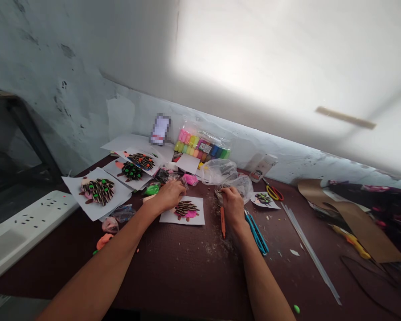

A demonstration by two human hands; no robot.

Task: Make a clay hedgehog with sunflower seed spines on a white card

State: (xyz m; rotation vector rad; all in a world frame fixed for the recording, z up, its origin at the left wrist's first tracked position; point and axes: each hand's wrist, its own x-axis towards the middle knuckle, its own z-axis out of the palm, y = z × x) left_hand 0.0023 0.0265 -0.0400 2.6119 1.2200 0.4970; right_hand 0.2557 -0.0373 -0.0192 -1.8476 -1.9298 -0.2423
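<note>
My left hand [169,195] lies over the upper left corner of a white card [165,217], fingers bent and together. Whatever they hold, if anything, is hidden. On the card is a hedgehog [186,209] of pink clay with dark, pale-edged spines. My right hand [233,204] is at the opening of a clear plastic bag [244,186], fingertips pinched at small brownish bits too small to name. Just below that hand lies an orange marker pen [223,222]. Blue-handled scissors [256,234] are to its right. A pink clay pack [190,179] sits beyond the card.
Finished-looking hedgehog cards [98,192] lie at left beside a white power strip [30,218]. A tray of coloured clay [202,145] leans on the wall. At right are a small card [264,199], yellow-red scissors [274,191], clear glue sticks [310,249] and a yellow glue gun [352,240].
</note>
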